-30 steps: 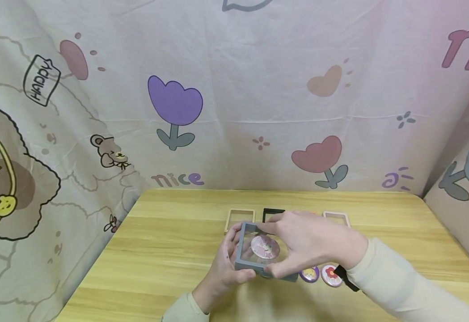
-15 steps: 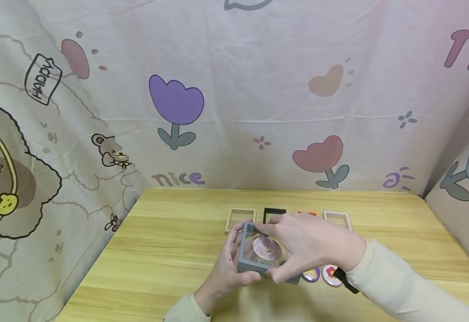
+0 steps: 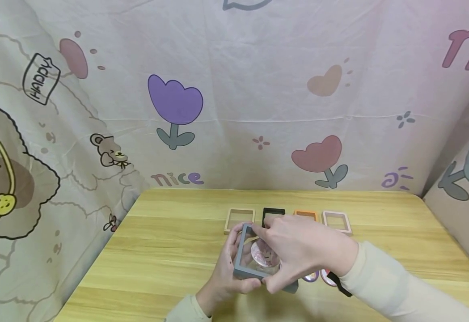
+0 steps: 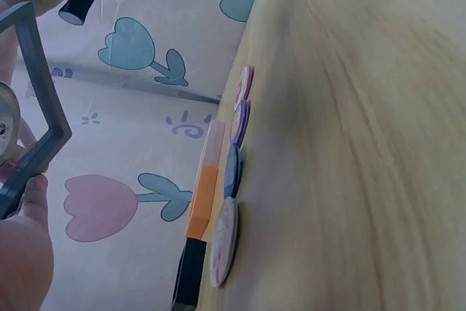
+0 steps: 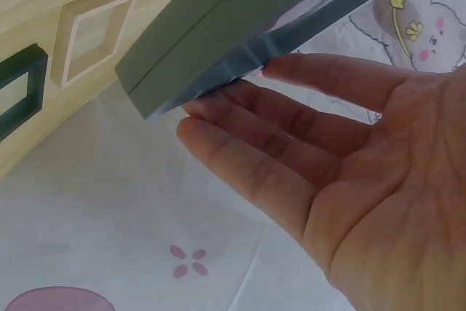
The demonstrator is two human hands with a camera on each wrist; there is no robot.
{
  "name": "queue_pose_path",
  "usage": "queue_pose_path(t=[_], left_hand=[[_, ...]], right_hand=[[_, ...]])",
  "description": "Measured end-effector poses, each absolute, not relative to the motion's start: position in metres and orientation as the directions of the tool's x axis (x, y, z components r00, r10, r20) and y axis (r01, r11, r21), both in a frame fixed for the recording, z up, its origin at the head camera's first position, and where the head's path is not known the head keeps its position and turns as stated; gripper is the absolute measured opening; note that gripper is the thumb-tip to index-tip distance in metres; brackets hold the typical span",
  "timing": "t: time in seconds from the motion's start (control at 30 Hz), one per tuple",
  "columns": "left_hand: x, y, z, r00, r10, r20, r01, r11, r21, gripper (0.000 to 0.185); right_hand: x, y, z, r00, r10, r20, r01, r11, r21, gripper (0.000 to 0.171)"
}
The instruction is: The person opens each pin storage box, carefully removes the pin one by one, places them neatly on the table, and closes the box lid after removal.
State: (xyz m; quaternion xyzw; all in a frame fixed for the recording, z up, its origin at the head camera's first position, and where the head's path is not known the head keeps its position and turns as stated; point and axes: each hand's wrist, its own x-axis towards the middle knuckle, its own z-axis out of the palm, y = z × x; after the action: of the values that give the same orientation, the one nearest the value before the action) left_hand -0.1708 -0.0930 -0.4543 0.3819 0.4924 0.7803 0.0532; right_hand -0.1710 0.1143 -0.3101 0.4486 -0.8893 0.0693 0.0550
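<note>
A square grey display frame (image 3: 250, 272) with clear film is held tilted above the table. A round pink-and-white badge (image 3: 259, 253) shows behind the film, partly covered by fingers. My left hand (image 3: 225, 273) grips the frame's left side, its thumb along the near edge. Across the right part, my right hand (image 3: 304, 245) holds the frame, with the thumb at the near edge and a finger at the far edge. From the right wrist, several fingertips (image 5: 207, 107) touch the frame's edge (image 5: 211, 34). In the left wrist view, the left thumb (image 4: 33, 205) presses the grey frame (image 4: 45, 92).
Behind the hands stand a beige frame (image 3: 240, 220), a black frame (image 3: 273, 210), an orange frame (image 3: 306, 214) and a white-pink frame (image 3: 336, 221). Several round badges (image 4: 226, 242) lie on the wooden table (image 3: 170, 250), partly hidden under my right arm. A printed cloth (image 3: 234, 89) hangs behind.
My right hand has shifted slightly left and nearer over the grey frame, covering more of the badge's right side. The frame's tilt has changed a little. More of the orange frame shows.
</note>
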Motion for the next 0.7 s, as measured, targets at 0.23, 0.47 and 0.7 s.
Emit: queue_pose_path(t=[0.23, 0.47, 0.7], left_hand=[[-0.1707, -0.0911, -0.4569, -0.705, 0.456, 0.544, 0.268, -0.539, 0.799, 0.092], [-0.1715, -0.0907, -0.4604, -0.711, 0.446, 0.543, 0.255, -0.556, 0.791, 0.093], [-0.1719, -0.0911, -0.4615, -0.715, 0.448, 0.537, 0.257, -0.546, 0.798, 0.093]], right_hand=[[-0.1738, 0.1109, -0.3122, -0.59, -0.793, 0.155, -0.807, 0.584, -0.085, 0.057], [-0.1747, 0.1068, -0.3121, -0.614, -0.78, 0.122, -0.789, 0.607, -0.092, 0.048], [-0.1741, 0.1057, -0.3121, -0.61, -0.782, 0.126, -0.792, 0.597, -0.129, 0.044]])
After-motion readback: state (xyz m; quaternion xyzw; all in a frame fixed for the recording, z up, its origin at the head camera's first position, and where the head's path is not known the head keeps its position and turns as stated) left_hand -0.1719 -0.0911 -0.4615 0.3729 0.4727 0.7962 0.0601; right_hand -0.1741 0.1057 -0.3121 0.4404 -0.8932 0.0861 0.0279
